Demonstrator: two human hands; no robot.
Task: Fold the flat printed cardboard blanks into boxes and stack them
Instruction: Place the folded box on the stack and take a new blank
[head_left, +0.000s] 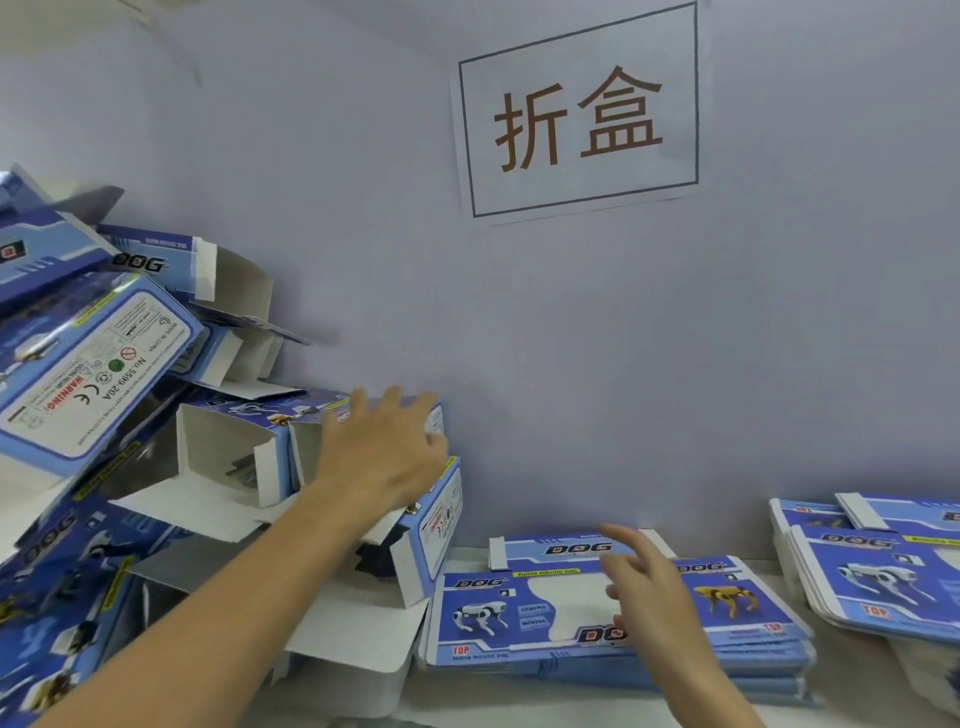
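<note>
Flat blanks (618, 613) glossy printed cardboard; folded boxes (332, 447) plain white inside; wall sign (579, 111) matt paper

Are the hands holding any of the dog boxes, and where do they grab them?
The left hand rests flat on a folded box atop the pile, not gripping. The right hand hovers open over the flat blanks, holding nothing.

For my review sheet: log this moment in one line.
left hand flat on folded box | right hand open over flat blanks | pile left
</note>
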